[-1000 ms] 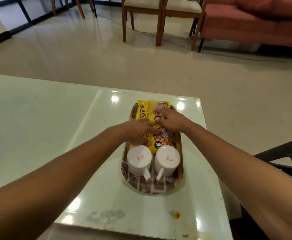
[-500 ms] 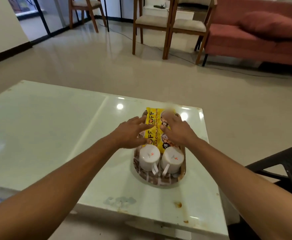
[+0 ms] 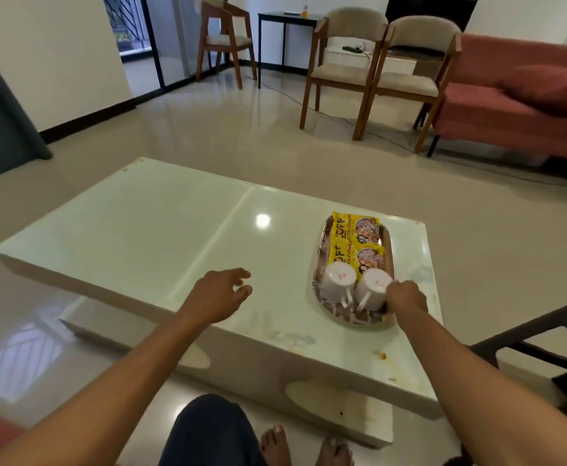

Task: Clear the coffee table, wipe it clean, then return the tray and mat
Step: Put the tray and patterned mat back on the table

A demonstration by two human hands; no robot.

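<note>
Tray (image 3: 321, 260) rim under right hand (image 3: 406, 295) fingers (image 3: 393, 286); left hand (image 3: 220, 292) apart.

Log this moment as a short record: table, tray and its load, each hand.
table: pale glossy coffee table, orange stain near its front right edge
tray: oval tray at the table's right end
load: two white mugs upside down, two yellow snack packets behind them
left hand: left hand over the table, fingers loose, holding nothing
right hand: right hand gripping the tray's near right rim
</note>
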